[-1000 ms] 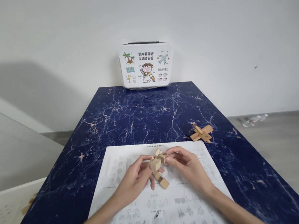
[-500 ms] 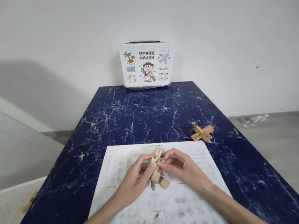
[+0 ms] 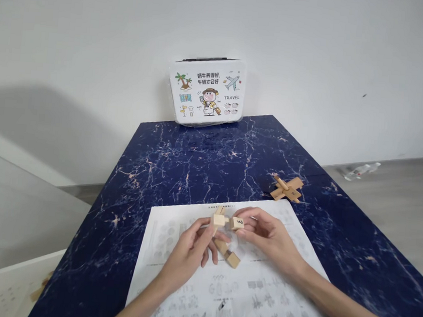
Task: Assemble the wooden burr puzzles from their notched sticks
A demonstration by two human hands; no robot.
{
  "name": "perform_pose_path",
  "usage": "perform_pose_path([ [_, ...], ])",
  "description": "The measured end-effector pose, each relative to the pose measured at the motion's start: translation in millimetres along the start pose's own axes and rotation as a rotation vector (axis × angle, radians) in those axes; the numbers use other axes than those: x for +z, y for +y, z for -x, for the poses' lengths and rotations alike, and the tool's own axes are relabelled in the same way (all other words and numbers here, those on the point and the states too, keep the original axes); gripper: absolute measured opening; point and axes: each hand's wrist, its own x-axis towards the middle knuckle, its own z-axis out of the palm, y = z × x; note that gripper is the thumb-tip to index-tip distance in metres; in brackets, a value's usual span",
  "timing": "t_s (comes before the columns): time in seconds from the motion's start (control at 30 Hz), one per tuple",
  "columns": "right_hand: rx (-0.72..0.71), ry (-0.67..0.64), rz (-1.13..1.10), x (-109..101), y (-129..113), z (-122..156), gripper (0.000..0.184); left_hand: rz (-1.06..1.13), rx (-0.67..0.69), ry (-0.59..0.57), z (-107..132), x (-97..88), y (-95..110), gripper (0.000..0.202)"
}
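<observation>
Both hands hold small notched wooden puzzle pieces above a printed instruction sheet [image 3: 260,289]. My left hand [image 3: 189,252] pinches a wooden piece [image 3: 218,220] between thumb and fingers. My right hand [image 3: 269,239] grips a second piece marked "3" [image 3: 237,223], which touches the left one. Another wooden bar [image 3: 229,255] lies on the sheet just below my hands. A joined cross of wooden pieces [image 3: 287,189] rests on the table beyond the sheet's far right corner.
The dark blue marbled table [image 3: 196,167] stands against a white wall. A white cartoon-printed case [image 3: 206,92] stands upright at its far edge. A white surface [image 3: 7,284] lies at lower left. A plastic bottle [image 3: 359,170] lies on the floor at right.
The held pieces have been turned and lifted slightly. The piece marked "3" now points right in my right hand. The bar on the sheet has not moved.
</observation>
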Motion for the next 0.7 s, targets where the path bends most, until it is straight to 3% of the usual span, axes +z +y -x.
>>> perform_pose_path([
  [0.17,-0.329,0.061,0.336,5.2,3.3,5.8,0.009,-0.079,0.004,-0.061,1.7,0.2,0.9,0.041],
  [0.27,-0.478,0.057,0.500,7.6,4.5,8.9,0.014,-0.106,0.008,-0.094,2.4,-1.4,-0.2,0.044],
  [0.53,-0.669,-0.006,0.675,8.0,9.4,10.5,0.020,-0.066,0.035,-0.137,2.3,-1.5,2.9,0.044],
  [0.7,-0.767,-0.056,0.728,4.5,13.1,12.3,0.029,-0.050,0.038,-0.102,2.6,-1.2,7.8,0.041],
])
